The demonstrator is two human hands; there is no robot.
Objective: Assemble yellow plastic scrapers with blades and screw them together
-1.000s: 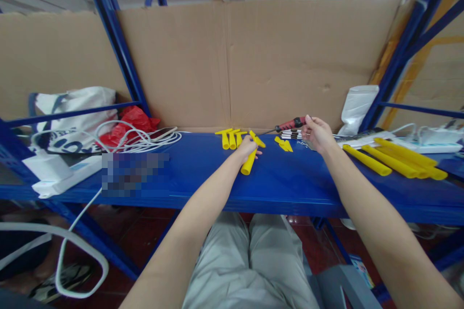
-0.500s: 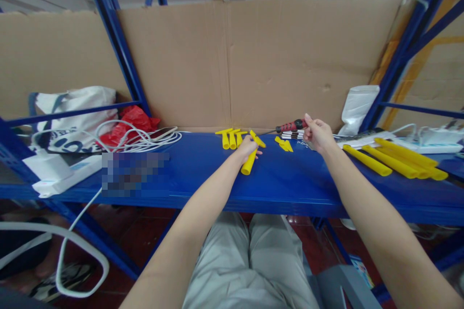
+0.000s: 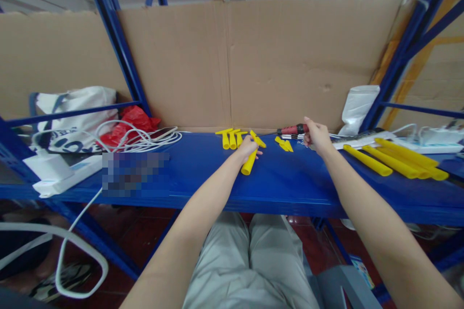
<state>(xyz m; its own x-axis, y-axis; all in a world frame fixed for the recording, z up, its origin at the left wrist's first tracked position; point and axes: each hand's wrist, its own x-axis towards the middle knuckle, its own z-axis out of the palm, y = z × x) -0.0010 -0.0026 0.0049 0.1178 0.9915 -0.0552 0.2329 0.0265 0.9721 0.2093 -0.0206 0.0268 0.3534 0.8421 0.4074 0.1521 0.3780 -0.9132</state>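
My left hand (image 3: 248, 147) is closed around a yellow tube (image 3: 248, 166) with a flat yellow crosspiece (image 3: 257, 138) at its far end. With its fingers on the handle end, my right hand (image 3: 317, 136) grips a red and black screwdriver (image 3: 294, 129). The screwdriver's thin shaft points left and meets the crosspiece; its tip is hidden there. Several yellow T-shaped pieces (image 3: 225, 140) stand side by side just left of my left hand. Between my hands lie small loose yellow pieces (image 3: 284, 144).
Several plain yellow tubes (image 3: 368, 160) lie at the right on the blue shelf (image 3: 290, 178). Cardboard (image 3: 290, 58) walls off the back. White cables (image 3: 141, 137), a red plastic bag (image 3: 136, 123), a cloth bag (image 3: 79, 111) and a power strip (image 3: 68, 178) occupy the left.
My right hand's grip on the screwdriver handle has shifted, with the wrist and fingers turned slightly. The handle has rotated a little. My left hand and the yellow tube stay in place.
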